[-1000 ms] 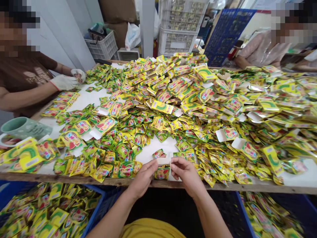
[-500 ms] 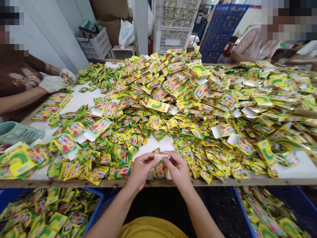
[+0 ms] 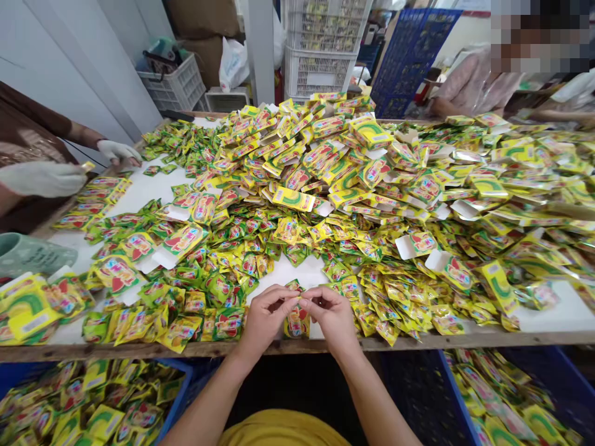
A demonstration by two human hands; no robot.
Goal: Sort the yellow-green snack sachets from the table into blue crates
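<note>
I see my left hand (image 3: 264, 316) and right hand (image 3: 332, 316) both pinched shut on one small carton (image 3: 297, 321), just above the table (image 3: 297, 344) edge.

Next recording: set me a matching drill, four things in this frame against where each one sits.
Things:
1. small carton
2. green mug
3. white crates
4. blue bin

Places:
A. beyond the far edge of the table
B. below the table's near edge, on the left
C. at the table's left end
D. pinched between left hand and right hand

Pairs: 1-D, 2-C, 3-A, 4-B
</note>
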